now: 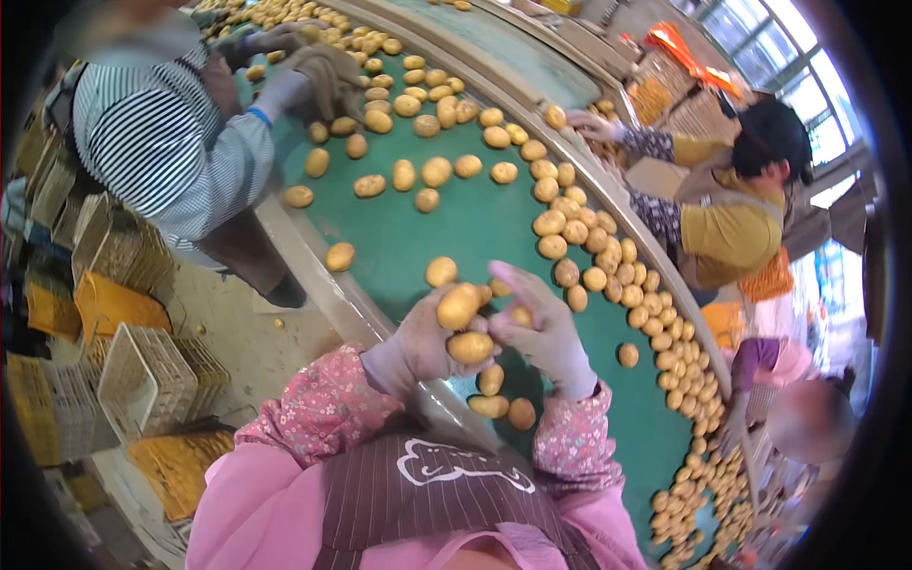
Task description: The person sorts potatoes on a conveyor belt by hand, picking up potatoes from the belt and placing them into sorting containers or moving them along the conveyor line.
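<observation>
My left hand (pixel 427 342), in a pale glove, holds two yellow potatoes, an upper potato (pixel 458 306) and a lower potato (pixel 470 348). Opposite it, my gloved right hand (pixel 545 331) curls around a small potato (pixel 522 315), partly hidden between thumb and fingers. Both hands are over the near side of a green conveyor belt (pixel 399 235). A loose potato (pixel 441 271) lies just beyond my left hand. Closer to my apron, a few potatoes rest on the belt, among them a brownish potato (pixel 521 414).
Many potatoes (pixel 630 296) crowd the belt's far metal rail (pixel 684 313). A co-worker's gloved hand (pixel 328 78) reaches over the belt at upper left. Another person (pixel 734 192) stands across the rail, a third at right. Plastic crates (pixel 146 381) and orange mesh sacks (pixel 117 303) stand at left.
</observation>
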{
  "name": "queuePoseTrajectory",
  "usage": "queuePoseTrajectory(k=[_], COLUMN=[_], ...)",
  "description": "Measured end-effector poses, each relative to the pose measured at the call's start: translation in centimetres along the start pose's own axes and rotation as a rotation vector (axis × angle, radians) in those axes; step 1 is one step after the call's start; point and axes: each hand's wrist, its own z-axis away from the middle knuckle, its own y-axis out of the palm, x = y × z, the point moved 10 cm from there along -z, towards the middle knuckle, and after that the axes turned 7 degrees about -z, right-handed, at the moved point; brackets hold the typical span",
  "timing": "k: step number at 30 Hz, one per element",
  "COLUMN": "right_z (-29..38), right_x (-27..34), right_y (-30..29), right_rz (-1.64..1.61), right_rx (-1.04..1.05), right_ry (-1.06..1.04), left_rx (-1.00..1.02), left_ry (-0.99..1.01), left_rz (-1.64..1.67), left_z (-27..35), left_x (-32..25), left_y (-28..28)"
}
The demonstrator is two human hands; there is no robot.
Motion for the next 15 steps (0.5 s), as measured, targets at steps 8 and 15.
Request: queuePoseTrajectory(k=[8, 15], right_z=[-0.3, 0.4], right_x=[-5.5, -8.5], right_y=[4.9, 6.5], right_rz=[-0.319, -0.376], right_rx=[0.258, 0.093], right_ry=[0.442, 0.452], left_rx=[0.003, -0.005], left_ry=[-0.678, -0.682], left_rz=[0.577, 0.448], left_z=[4.7, 6.3], left_x=[4.0, 5.4], left_y=[1.6, -0.8])
